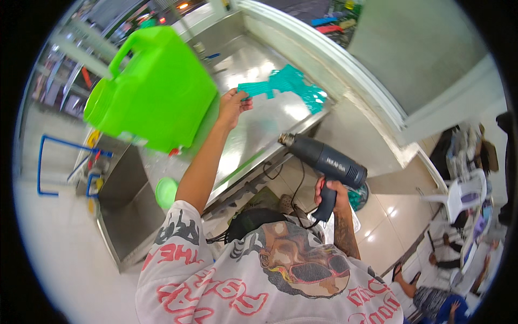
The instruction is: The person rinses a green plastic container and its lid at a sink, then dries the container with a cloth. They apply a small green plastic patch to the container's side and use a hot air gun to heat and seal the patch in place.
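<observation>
A black heat gun (329, 162) with a red trigger is gripped by its handle in my right hand (334, 195), its metal nozzle pointing left over the edge of a steel counter. My left hand (234, 107) reaches across that counter and pinches the end of a strip of teal plastic film (256, 89). More of the shiny teal film (297, 86) lies crumpled on the metal beyond. A large bright green plastic jug (156, 89) with a handle and a wide mouth stands tilted in view, left of my left forearm.
The steel sink counter (270, 116) carries a basin (124, 202) at its left. A pale green cup (166, 193) is beside my left arm. The gun's black cord (298, 186) hangs below the counter edge. At right are a white chair (464, 194) and a seated person (437, 299).
</observation>
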